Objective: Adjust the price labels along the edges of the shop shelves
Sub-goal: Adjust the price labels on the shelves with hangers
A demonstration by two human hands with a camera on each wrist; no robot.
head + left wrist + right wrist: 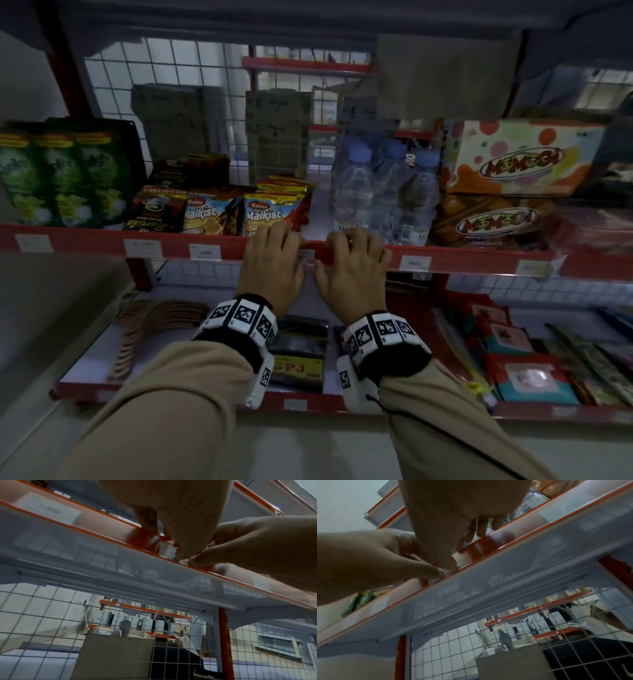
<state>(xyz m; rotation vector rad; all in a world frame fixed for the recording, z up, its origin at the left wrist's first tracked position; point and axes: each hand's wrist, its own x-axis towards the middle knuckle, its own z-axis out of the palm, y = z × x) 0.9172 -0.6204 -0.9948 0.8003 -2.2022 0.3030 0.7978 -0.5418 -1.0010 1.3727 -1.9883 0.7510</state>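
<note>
A small white price label (306, 256) sits in the red edge strip (479, 265) of the middle shelf, between my two hands. My left hand (274, 260) has its fingers hooked over the top of the strip, with its thumb at the label's left side. My right hand (352, 267) grips the strip the same way, just right of the label. From below, the left hand (180, 520) covers part of the label (167, 549), and the right hand (257, 545) pinches the label's lower corner. The right hand (453, 513) and left hand (368, 561) meet thumb to thumb on the strip.
More labels (142, 247) (205, 251) (415, 263) sit along the same strip. Malkist packs (270, 214), water bottles (383, 192) and Momogi boxes (513, 161) stand just behind the edge. The lower shelf (205, 394) holds packaged goods. A wire mesh (191, 68) backs the shelves.
</note>
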